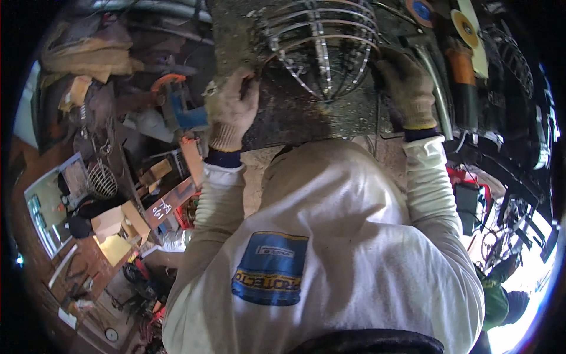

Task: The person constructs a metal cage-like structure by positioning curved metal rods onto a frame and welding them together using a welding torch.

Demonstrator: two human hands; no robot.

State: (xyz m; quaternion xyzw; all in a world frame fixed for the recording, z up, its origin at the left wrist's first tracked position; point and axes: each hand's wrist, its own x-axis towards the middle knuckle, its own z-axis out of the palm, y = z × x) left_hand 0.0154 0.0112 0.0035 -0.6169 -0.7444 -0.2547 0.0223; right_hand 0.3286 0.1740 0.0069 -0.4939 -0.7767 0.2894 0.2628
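A cage of bent metal rods, its curved hoops joined to ribs that meet in a point on the near side, lies on the dark workbench. At its left side my left hand, in a light knitted work glove, has its fingers curled round the end of a thin bent metal rod. That rod arches across the cage toward the other side. There my right hand, gloved the same way, is closed at the rod's other end; its fingertips are partly lost in shadow.
Right of the cage lie a metal tube, a yellow disc and an orange-and-black cylindrical tool. A blue clamp-like tool is left of my left hand. An open cardboard box stands lower left. Another person is at lower right.
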